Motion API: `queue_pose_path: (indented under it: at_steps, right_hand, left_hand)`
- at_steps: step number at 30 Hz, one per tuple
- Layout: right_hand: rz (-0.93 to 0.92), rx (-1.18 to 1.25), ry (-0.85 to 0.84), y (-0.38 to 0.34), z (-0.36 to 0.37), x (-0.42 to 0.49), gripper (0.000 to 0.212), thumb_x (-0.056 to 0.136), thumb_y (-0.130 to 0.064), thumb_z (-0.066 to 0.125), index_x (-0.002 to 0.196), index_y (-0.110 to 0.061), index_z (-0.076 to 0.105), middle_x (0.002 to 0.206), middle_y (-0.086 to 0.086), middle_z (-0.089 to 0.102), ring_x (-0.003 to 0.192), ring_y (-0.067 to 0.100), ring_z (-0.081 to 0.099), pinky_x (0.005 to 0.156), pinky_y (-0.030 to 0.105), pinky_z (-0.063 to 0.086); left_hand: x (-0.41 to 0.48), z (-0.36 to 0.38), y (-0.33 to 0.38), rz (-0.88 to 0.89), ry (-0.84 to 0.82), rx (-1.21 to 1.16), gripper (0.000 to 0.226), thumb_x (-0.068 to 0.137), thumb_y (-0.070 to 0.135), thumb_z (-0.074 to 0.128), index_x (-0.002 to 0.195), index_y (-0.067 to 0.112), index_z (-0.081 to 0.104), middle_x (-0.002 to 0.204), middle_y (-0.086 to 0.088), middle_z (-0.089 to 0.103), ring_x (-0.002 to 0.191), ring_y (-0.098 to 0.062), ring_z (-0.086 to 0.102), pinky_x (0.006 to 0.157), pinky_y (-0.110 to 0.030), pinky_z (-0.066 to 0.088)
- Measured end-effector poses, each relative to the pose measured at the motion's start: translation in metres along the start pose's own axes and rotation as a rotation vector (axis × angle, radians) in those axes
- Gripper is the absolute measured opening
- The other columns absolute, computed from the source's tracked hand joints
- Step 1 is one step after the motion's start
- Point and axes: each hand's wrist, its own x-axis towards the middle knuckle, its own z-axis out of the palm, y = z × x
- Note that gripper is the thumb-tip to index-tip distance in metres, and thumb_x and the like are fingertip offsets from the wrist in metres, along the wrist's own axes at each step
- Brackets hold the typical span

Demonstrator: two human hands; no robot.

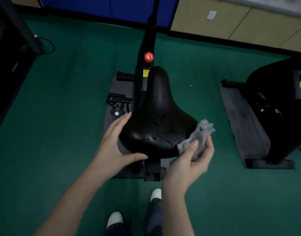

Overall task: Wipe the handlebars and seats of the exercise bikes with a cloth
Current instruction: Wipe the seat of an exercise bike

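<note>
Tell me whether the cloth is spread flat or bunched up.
Bunched up. The cloth sits crumpled in the grip of the right hand, thumb and fingers curled round it, against the seat.

The green floor [64, 120] carries a grey mat [112, 92] in the middle, an exercise bike [144, 48] standing on it, and a second mat [245, 120] at right under another bike [282, 92]. White shoes [114, 218] and a looped cable [50, 46] also rest on it

Gym room: exercise bikes [156, 116], green floor [61, 99]
</note>
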Motion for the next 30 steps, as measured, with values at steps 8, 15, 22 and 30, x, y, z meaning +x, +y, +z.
queue_pose_path:
  at_steps: [8, 15, 22, 30]
  right_hand:
    - [-0.528, -0.303, -0.398, -0.003, 0.000, -0.018, 0.033, 0.094, 0.000, 0.045, 0.123, -0.009, 0.058, 0.134, 0.008, 0.053, 0.133, 0.020, 0.043, 0.107, 0.050, 0.037]
    - [-0.602, -0.407, -0.563, -0.015, 0.003, -0.029, 0.033, 0.094, -0.007, 0.041, 0.122, -0.009, 0.059, 0.134, 0.005, 0.053, 0.133, 0.018, 0.043, 0.108, 0.046, 0.036]
    - [-0.541, -0.475, -0.563, -0.025, 0.006, 0.012, 0.034, 0.093, -0.010, 0.040, 0.120, -0.007, 0.061, 0.129, 0.007, 0.057, 0.125, 0.016, 0.049, 0.103, 0.039, 0.040]
    - [-0.740, -0.547, -0.854, -0.034, 0.015, 0.039, 0.038, 0.085, 0.004, 0.047, 0.118, -0.005, 0.063, 0.131, 0.006, 0.054, 0.129, 0.018, 0.044, 0.109, 0.034, 0.035]
  left_hand:
    - [0.001, 0.003, -0.007, 0.043, 0.014, -0.029, 0.103, 0.048, 0.061, 0.076, 0.137, 0.053, 0.026, 0.143, 0.036, 0.023, 0.138, 0.006, 0.022, 0.116, -0.030, 0.023]
    - [0.004, 0.005, -0.010, 0.055, 0.048, -0.014, 0.102, 0.054, 0.032, 0.091, 0.132, 0.055, 0.028, 0.141, 0.036, 0.027, 0.136, 0.007, 0.025, 0.115, -0.027, 0.024]
    - [0.003, 0.007, -0.008, 0.018, 0.048, -0.075, 0.102, 0.046, 0.058, 0.078, 0.135, 0.053, 0.027, 0.145, 0.032, 0.026, 0.137, 0.007, 0.024, 0.113, -0.021, 0.022]
    - [-0.012, 0.023, -0.010, -0.120, 0.146, -0.219, 0.112, 0.044, 0.048, 0.087, 0.135, 0.055, 0.022, 0.145, 0.028, 0.029, 0.133, 0.013, 0.026, 0.111, -0.019, 0.025]
